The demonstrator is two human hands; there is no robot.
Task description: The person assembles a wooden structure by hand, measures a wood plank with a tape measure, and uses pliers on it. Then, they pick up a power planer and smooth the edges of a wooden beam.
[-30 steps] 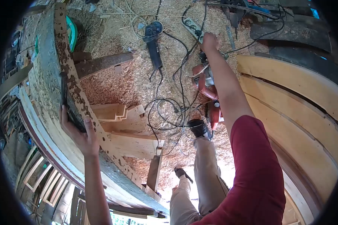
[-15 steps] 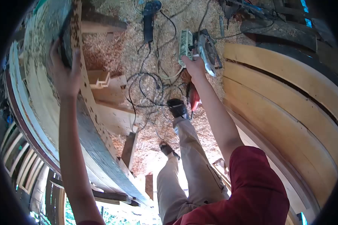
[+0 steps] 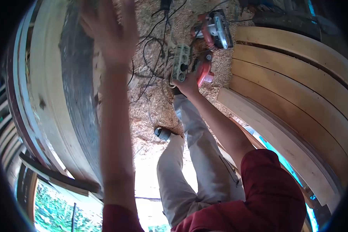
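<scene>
My right hand (image 3: 187, 84) grips the lower end of a pale power strip (image 3: 181, 62) with several sockets, one with a black plug in it. A red tool (image 3: 205, 71) lies just to the right of that hand. Above it is a circular saw (image 3: 216, 30) with a metal base. My left hand (image 3: 111, 31) is raised at the top left, blurred, with its fingers apart and nothing visible in them. Behind it are the long boards (image 3: 46, 77) on the left.
Black cables (image 3: 152, 73) run across the sawdust-covered floor (image 3: 150, 100). Stacked planks (image 3: 282, 73) stand on the right, with a long light board (image 3: 274, 135) beside them. My shoe (image 3: 164, 133) rests on the sawdust.
My left hand has come away from the dark edge on the left boards and moved right and up. The power strip, still held, is lower and tilted; the saw shows more fully.
</scene>
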